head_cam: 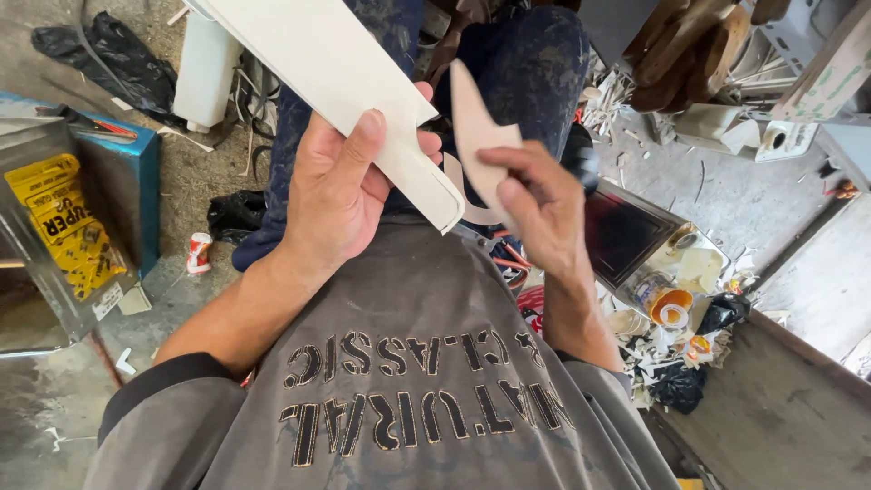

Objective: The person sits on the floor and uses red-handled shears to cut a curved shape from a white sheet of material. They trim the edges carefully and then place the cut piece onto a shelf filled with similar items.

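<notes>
My left hand (340, 186) grips a long, flat, cream-white board (318, 68) that runs up and left out of view; its rounded near corner sits just below my fingers. My right hand (535, 209) holds a small, curved, pale beige cutout piece (474, 136) upright, just right of the board's end. A thin curved strip of it hooks down behind the right fingers. Both hands hover over my lap, above dark blue trousers and a grey printed shirt.
A metal tin with a yellow label (54, 227) and a blue box (136, 177) stand at left. A black bag (118, 54) lies on the concrete floor. At right are a dark tray (621, 231), small tubs (671, 304), scraps and wooden pieces (689, 54).
</notes>
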